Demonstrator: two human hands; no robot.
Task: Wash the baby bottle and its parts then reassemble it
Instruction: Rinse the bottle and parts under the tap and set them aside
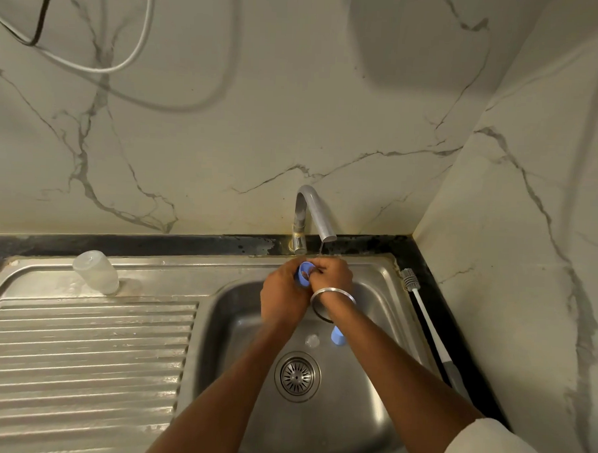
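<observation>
1. The left hand [282, 295] curls its fingers round a small blue plastic screw ring [305, 273], held over the basin just under the spout. The right hand [332, 275] pinches the ring's rim with bent fingers.
2. A thin stream falls from the curved grey tap [314, 210].
3. A blue plastic cap [337, 335] and a clear teat [312, 340] lie in the stainless steel sink [378, 418].
4. The clear plastic bottle body [95, 272] stands mouth-down on the ribbed drainboard [79, 353], well apart from the hands.
5. A white-handled grey brush [423, 320] lies along the black counter edge [457, 336].
6. White grey-veined marble walls [260, 139] meet in a corner. White and black cables [141, 38] hang at top left.
</observation>
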